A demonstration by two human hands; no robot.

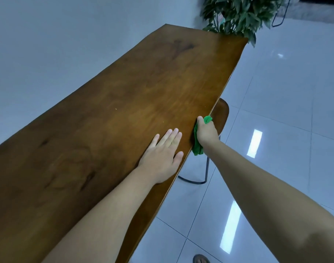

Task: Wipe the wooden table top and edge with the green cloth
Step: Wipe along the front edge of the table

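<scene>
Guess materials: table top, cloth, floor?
Table top: looks like wood with a smooth finish; brown grain and dark knots show. Green cloth: soft fabric, bunched in the right hand. Floor: probably glossy tile; grout lines, light reflections.

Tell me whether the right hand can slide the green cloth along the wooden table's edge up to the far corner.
Probably not without stepping forward: the right hand grips the green cloth with that arm nearly straight. The wooden table edge itself looks unobstructed.

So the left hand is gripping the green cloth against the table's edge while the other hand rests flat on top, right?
Not quite: the head view shows the right hand gripping the green cloth against the table's edge, while the left hand rests flat on top.
</scene>
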